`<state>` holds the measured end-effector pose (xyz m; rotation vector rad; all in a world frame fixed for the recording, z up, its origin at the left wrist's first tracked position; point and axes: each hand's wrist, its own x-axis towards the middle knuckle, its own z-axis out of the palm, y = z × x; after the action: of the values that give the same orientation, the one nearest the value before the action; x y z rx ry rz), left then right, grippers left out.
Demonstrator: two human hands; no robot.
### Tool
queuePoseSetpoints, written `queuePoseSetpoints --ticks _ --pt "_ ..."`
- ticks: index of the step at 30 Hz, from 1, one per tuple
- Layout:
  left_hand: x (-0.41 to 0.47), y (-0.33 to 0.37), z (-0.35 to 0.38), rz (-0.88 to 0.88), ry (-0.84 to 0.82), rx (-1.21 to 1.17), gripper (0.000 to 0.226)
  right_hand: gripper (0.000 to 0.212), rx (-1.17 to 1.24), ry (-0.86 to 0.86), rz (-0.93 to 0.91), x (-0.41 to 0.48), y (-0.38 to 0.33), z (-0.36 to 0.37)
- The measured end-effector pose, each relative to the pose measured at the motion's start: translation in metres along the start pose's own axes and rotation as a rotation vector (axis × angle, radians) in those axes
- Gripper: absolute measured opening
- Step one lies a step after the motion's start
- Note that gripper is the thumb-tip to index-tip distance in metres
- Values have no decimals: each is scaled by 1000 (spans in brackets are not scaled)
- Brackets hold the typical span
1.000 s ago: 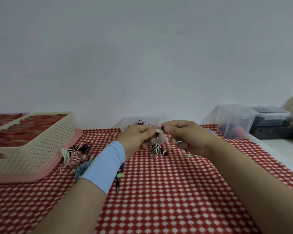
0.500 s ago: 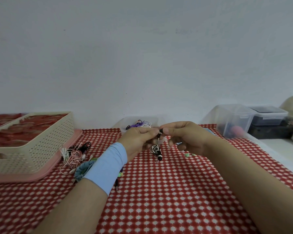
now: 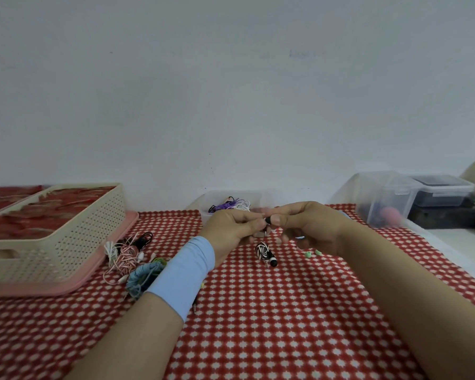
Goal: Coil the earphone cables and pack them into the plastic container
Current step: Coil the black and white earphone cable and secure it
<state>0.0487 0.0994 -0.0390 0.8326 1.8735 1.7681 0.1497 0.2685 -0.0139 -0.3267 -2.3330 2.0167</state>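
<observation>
My left hand (image 3: 232,229) and my right hand (image 3: 305,226) meet above the red checked cloth, both pinching the top end of a black-and-white earphone cable (image 3: 264,250). Its coiled bundle hangs just below my fingertips with a black earbud at its bottom. Behind my hands stands the clear plastic container (image 3: 254,198), holding purple and white coiled cables (image 3: 231,207). A heap of loose earphones (image 3: 126,256), pink, white, black and blue, lies left of my left forearm.
A cream perforated basket (image 3: 66,237) on a pink tray sits at the left. Clear lidded boxes (image 3: 384,198) stand at the back right by the cloth's edge. Two small green ear tips (image 3: 313,253) lie under my right hand.
The hanging coil has swung a little and dropped slightly lower below my fingers; my hands stay together in nearly the same place.
</observation>
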Motion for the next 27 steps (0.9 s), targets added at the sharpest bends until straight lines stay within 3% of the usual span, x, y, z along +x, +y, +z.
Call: queuePoseSetpoints --ticks 10,15,21,27 --pt "-2 0 -1 113 39 364 18 7 -116 156 18 6 6 5" --pt "-2 0 1 39 26 234 18 13 -119 120 -53 3 7 6" --pt "-3 4 6 53 25 118 19 6 -337 222 -253 -3 1 3" --pt "-3 6 2 101 21 139 18 12 -192 191 -156 -2 1 4"
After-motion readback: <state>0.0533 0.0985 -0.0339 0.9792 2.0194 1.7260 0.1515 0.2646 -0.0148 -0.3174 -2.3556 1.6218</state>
